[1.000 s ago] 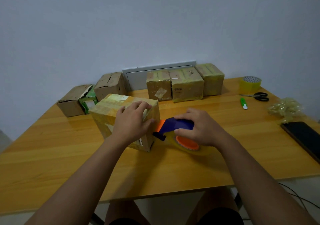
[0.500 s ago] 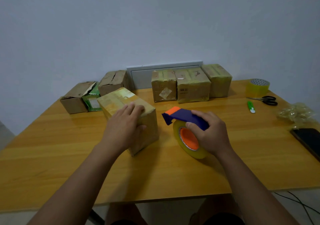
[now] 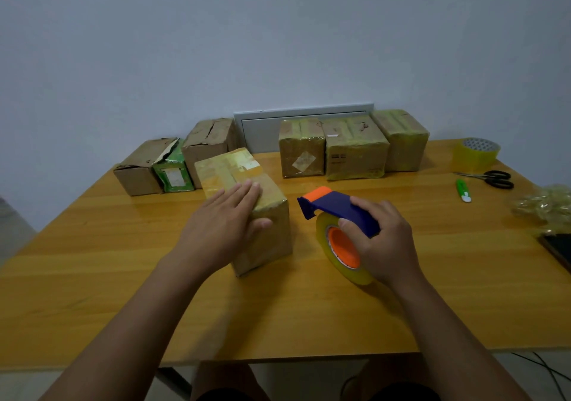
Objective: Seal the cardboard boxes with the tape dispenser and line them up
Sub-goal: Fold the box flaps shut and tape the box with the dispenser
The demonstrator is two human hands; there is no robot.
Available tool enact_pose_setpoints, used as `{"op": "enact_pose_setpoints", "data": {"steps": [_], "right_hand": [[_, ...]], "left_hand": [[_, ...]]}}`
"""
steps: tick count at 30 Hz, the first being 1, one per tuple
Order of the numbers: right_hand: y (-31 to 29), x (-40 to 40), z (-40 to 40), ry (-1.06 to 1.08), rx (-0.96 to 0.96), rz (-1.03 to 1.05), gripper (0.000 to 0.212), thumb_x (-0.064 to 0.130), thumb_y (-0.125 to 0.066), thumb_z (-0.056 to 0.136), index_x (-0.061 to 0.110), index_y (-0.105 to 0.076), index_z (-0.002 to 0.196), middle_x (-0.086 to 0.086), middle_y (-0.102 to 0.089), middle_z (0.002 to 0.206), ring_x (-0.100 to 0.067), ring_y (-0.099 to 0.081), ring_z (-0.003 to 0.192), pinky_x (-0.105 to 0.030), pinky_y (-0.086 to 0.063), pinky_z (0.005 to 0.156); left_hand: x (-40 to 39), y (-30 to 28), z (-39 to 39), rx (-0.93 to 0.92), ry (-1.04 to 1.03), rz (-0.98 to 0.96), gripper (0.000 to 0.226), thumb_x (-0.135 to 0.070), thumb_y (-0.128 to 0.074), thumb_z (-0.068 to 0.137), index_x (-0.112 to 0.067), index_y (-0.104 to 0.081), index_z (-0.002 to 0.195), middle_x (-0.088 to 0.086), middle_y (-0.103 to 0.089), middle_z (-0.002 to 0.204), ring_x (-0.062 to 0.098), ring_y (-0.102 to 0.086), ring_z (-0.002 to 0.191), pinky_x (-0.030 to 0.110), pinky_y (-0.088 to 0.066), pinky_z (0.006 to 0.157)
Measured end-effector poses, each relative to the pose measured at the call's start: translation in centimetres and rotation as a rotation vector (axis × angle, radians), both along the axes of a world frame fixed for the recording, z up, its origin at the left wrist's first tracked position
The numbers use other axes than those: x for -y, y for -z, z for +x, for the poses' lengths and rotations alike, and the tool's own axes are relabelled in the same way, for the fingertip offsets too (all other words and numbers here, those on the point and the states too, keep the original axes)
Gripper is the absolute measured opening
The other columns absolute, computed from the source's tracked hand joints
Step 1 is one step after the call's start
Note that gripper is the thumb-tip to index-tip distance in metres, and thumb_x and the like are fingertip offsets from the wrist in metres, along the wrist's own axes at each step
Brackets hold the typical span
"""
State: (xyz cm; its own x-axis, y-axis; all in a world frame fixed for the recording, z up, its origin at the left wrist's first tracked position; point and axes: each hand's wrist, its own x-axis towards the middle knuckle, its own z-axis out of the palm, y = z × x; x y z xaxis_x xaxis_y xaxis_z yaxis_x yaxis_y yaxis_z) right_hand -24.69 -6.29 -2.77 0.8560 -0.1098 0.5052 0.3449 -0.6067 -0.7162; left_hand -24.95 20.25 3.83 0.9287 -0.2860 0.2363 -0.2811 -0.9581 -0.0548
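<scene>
Box (image 3: 244,202) under left hand (image 3: 222,227), fingers (image 3: 247,192) flat together on top. Right hand (image 3: 380,240) grips dispenser (image 3: 336,212) just beside. Box likely light, stiff, tape-slick; hold by its sides.

The right hand (image 3: 386,243) has lifted the tape dispenser (image 3: 340,224) off the taped box (image 3: 247,202) (now turned lengthwise).

Black scissors (image 3: 494,178), a green cutter (image 3: 463,190), crumpled plastic (image 3: 543,204) and a phone (image 3: 559,249) lie on the table (image 3: 278,314).
</scene>
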Motion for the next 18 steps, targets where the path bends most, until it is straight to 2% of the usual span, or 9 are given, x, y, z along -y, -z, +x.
{"op": "enact_pose_setpoints", "data": {"steps": [2,4,7,10,13,16,18], "right_hand": [[0.0,0.0,0.1,-0.001,-0.005,-0.002,0.053,0.044,-0.068,0.084,0.021,-0.059,0.131,0.003,-0.053,0.104,-0.010,-0.052,0.088,-0.018,-0.040,0.067],[0.0,0.0,0.1,0.003,-0.003,-0.006,0.052,0.041,-0.071,0.085,0.021,-0.060,0.131,0.003,-0.053,0.104,-0.009,-0.052,0.087,-0.018,-0.039,0.067],[-0.1,0.0,0.0,-0.002,0.005,0.011,0.058,0.050,-0.063,0.080,0.021,-0.060,0.130,0.006,-0.052,0.103,-0.003,-0.051,0.087,-0.017,-0.040,0.067],[-0.1,0.0,0.0,-0.005,-0.002,0.019,0.061,0.052,-0.060,0.078,0.022,-0.060,0.131,0.006,-0.052,0.104,-0.003,-0.051,0.087,-0.016,-0.040,0.067],[-0.1,0.0,0.0,-0.005,-0.006,0.024,0.061,0.053,-0.060,0.078,0.022,-0.060,0.131,0.007,-0.052,0.104,-0.001,-0.051,0.088,-0.016,-0.039,0.066],[0.0,0.1,0.0,-0.011,-0.007,0.020,0.062,0.053,-0.060,0.077,0.022,-0.060,0.131,0.007,-0.052,0.104,-0.002,-0.052,0.090,-0.016,-0.039,0.067],[0.0,0.4,-0.1,-0.030,-0.035,0.026,0.063,0.055,-0.060,0.078,0.023,-0.058,0.133,0.007,-0.052,0.106,-0.004,-0.052,0.092,-0.017,-0.040,0.068]], "left_hand": [[0.1,-0.1,0.2,0.016,-0.001,-0.015,0.070,-0.057,-0.016,0.094,-0.025,-0.007,0.155,-0.003,-0.009,0.162,0.015,-0.012,0.149,0.031,-0.019,0.116],[-0.2,-0.2,0.5,0.002,0.019,0.001,0.069,-0.056,-0.015,0.094,-0.026,-0.005,0.155,-0.004,-0.008,0.163,0.014,-0.010,0.149,0.030,-0.016,0.117],[-0.7,-0.1,0.7,-0.039,0.024,0.044,0.075,-0.062,-0.028,0.093,-0.031,0.002,0.154,-0.002,0.000,0.163,0.015,-0.003,0.149,0.032,-0.008,0.119],[-0.7,0.0,0.5,-0.038,-0.004,0.050,0.080,-0.060,-0.044,0.092,-0.036,0.003,0.153,-0.001,-0.003,0.164,0.020,-0.008,0.149,0.036,-0.019,0.117],[-0.8,-0.2,0.8,-0.032,0.027,0.031,0.079,-0.054,-0.049,0.093,-0.035,-0.003,0.154,-0.003,-0.009,0.163,0.018,-0.011,0.149,0.034,-0.021,0.116],[-1.8,-0.1,1.2,-0.022,0.052,0.035,0.076,-0.053,-0.049,0.094,-0.037,-0.004,0.153,-0.006,-0.008,0.163,0.016,-0.007,0.149,0.035,-0.012,0.119],[-2.4,0.3,1.2,0.017,0.020,0.036,0.076,-0.051,-0.051,0.094,-0.038,-0.007,0.154,-0.004,-0.012,0.162,0.021,-0.013,0.148,0.039,-0.016,0.118]]}}
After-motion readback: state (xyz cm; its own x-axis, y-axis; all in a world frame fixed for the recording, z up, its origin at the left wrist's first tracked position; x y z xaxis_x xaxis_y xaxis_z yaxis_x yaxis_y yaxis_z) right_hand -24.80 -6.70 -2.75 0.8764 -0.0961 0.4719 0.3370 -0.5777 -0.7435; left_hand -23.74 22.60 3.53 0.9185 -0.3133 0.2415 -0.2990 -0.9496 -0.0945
